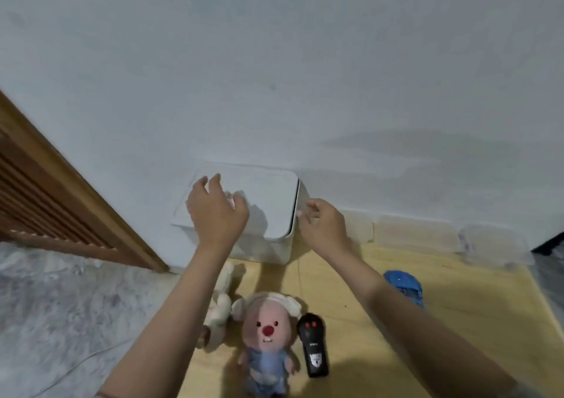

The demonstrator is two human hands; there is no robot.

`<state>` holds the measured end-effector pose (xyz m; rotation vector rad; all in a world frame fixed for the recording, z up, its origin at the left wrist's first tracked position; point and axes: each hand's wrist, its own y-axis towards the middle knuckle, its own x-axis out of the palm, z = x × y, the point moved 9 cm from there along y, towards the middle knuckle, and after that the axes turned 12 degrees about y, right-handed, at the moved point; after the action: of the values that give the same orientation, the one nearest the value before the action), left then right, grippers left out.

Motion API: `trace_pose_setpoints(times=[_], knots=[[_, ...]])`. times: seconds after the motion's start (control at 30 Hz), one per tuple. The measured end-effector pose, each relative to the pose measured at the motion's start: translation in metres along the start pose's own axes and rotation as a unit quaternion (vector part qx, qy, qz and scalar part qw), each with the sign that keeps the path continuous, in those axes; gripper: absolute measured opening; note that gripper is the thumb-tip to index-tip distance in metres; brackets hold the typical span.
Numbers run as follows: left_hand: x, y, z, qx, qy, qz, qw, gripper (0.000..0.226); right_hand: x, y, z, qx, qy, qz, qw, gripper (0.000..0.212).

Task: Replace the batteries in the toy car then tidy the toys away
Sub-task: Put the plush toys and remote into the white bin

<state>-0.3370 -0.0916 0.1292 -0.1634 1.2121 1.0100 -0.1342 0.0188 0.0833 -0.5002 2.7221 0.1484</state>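
At frame centre I saw the left hand (215, 211), fingers loosely spread, over the white plastic lidded box (268, 211), while the right hand (323, 225) pinched its right edge.

A white lidded plastic storage box (268, 211) stands hard against the pale wall (274, 62), so no way lies behind it. Before it the yellow mat (351, 278) lies bare up to a pink-faced plush doll (268, 333), a cream plush rabbit (218, 312) and a black handheld remote (312, 347). A blue toy car (404, 286) sits at the right, with bare mat beyond it.
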Motion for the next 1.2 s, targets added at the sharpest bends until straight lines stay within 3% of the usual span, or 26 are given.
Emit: trace_pose_setpoints(times=[0.17, 0.3, 0.43, 0.63, 0.73, 0.87, 0.97, 1.2], knots=[[0.011, 0.031, -0.097, -0.122, 0.052, -0.146, 0.980, 0.061, 0.062, -0.009, 0.005, 0.119, -0.021, 0.020, 0.992, 0.055], [0.036, 0.032, -0.132, -0.176, -0.058, -0.265, 0.946, 0.064, 0.079, -0.016, 0.001, 0.173, -0.043, 0.060, 0.982, 0.076], [0.035, 0.030, -0.127, -0.154, -0.144, -0.253, 0.944, 0.061, 0.077, -0.016, 0.003, 0.212, 0.036, 0.113, 0.970, 0.070], [0.009, 0.021, -0.101, -0.085, -0.201, -0.200, 0.955, 0.063, 0.050, -0.026, 0.002, 0.166, 0.095, 0.192, 0.962, 0.066], [-0.007, 0.005, -0.071, -0.047, -0.230, -0.178, 0.956, 0.050, 0.013, -0.043, 0.003, 0.138, 0.086, 0.226, 0.960, 0.063], [-0.008, -0.048, -0.011, 0.003, -0.255, -0.217, 0.942, 0.050, -0.062, -0.089, 0.026, 0.131, 0.055, 0.270, 0.952, 0.060], [-0.005, -0.108, 0.045, 0.040, -0.262, -0.253, 0.930, 0.049, -0.130, -0.134, 0.058, 0.154, 0.019, 0.309, 0.938, 0.074], [0.025, -0.288, 0.148, 0.089, -0.253, -0.356, 0.895, 0.050, -0.277, -0.257, 0.155, 0.165, -0.110, 0.332, 0.922, 0.074]])
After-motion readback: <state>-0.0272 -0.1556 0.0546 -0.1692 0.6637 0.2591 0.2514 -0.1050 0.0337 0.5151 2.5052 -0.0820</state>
